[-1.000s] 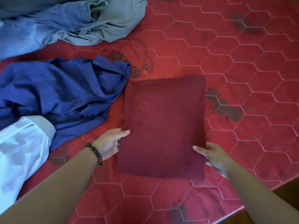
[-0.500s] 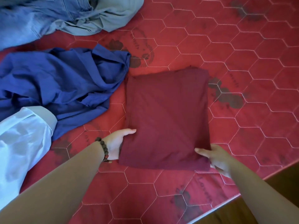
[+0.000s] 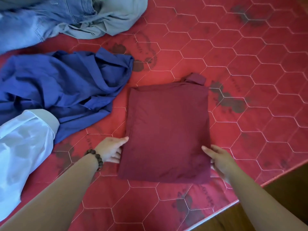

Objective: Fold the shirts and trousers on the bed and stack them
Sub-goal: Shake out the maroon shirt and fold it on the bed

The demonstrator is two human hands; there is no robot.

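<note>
Now, folded maroon garment (image 3: 168, 130): lies flat as a neat rectangle on the red quilted bed (image 3: 250, 47), close to its near edge, with one small flap (image 3: 195, 78) poking out past the far edge.
Risk, flap: if the bundle is lifted or slid as it is, that loose bit could pull free and open the fold.
Risk, edge: the near right corner sits close to the bed's rim; a careless push could send it over.
Left hand (image 3: 110, 150): fingers nearly straight, laid against the garment's left side, fingertips seemingly tucked under the edge; gripping nothing that I can see.
Right hand (image 3: 218, 160): likewise flat and open, pressed to the right side.
Blue shirt (image 3: 63, 87): crumpled, unfolded, just left of the bundle.
White shirt (image 3: 21, 139): loose at the left.
Jeans (image 3: 33, 22) and grey garment (image 3: 106, 19): heaped at the far left, still to fold.
</note>
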